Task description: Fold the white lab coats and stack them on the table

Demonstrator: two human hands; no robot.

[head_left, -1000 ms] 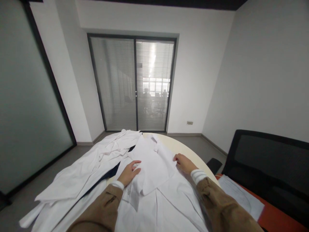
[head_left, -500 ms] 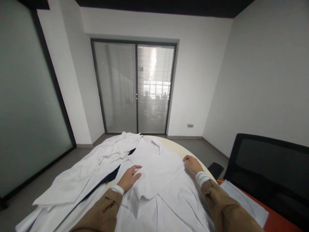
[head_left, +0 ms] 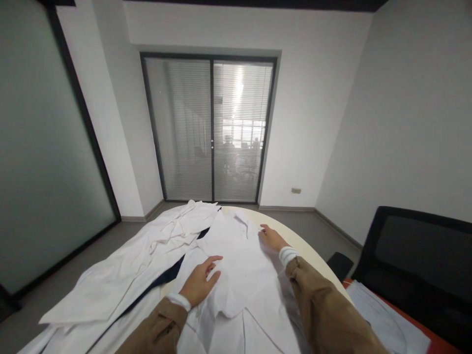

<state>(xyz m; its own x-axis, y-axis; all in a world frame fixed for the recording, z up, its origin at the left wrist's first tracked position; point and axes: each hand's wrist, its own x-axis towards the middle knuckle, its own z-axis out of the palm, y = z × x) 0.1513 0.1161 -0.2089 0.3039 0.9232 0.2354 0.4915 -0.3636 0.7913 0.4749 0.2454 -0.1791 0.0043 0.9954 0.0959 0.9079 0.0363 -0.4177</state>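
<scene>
A white collared shirt (head_left: pixel 239 265) lies spread on a round cream table (head_left: pixel 295 241), its collar towards the far edge. My left hand (head_left: pixel 202 282) rests on the shirt's left side, thumb and forefinger apart, the other fingers partly curled. At the shirt's upper right edge, just below the collar, my right hand (head_left: pixel 273 239) pinches the fabric. The exact grip of those fingertips is small and hard to see. More white garments (head_left: pixel 121 265) are heaped on the left, with a dark navy cloth (head_left: pixel 169 273) showing between them and the shirt.
To the right stands a black mesh chair (head_left: pixel 424 260), with white papers or cloth (head_left: pixel 387 314) on an orange-red surface beside it. Beyond the table are a glass door (head_left: pixel 212 128) with blinds and white walls. A frosted glass panel (head_left: pixel 47 147) borders the left.
My right hand has moved inward and away from me, and the shirt's right edge has come in with it. My left hand stays nearly in place on the shirt. The view has shifted slightly.
</scene>
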